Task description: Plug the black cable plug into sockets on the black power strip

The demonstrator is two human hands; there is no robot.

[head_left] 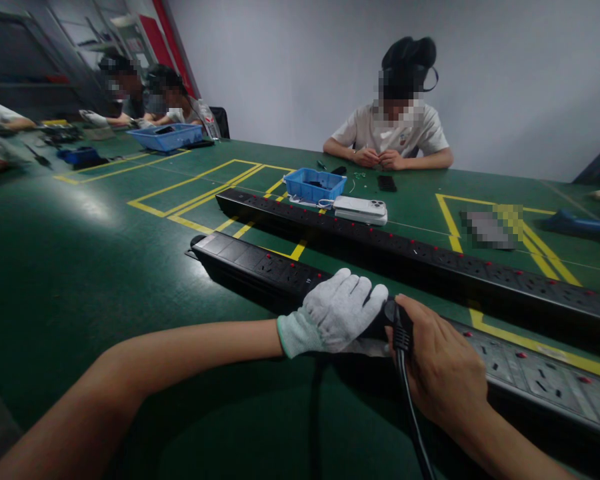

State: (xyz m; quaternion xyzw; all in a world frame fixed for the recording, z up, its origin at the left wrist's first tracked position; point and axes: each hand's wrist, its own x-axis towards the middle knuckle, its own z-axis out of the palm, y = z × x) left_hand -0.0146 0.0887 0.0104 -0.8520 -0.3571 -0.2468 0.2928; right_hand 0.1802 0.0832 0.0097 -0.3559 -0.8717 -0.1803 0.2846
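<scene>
A long black power strip (250,257) with rows of sockets and small red parts runs diagonally across the green table in front of me. My left hand (343,308), in a white knitted glove, lies over the strip with its fingers wrapped across the top. My bare right hand (443,360) grips a black power plug (397,323) at the strip's top face. The plug's cord (413,413) hangs down toward me. The hands hide whether the plug's pins are in a socket. A second black power strip (395,243) lies behind, roughly parallel and apart from the first.
Beyond the strips stand a blue bin (315,185) and a white phone (360,208) on a white object. Across the table sits a person (390,133) with hands together. Farther left are another blue bin (167,138) and more people. Yellow tape (205,180) marks the green table.
</scene>
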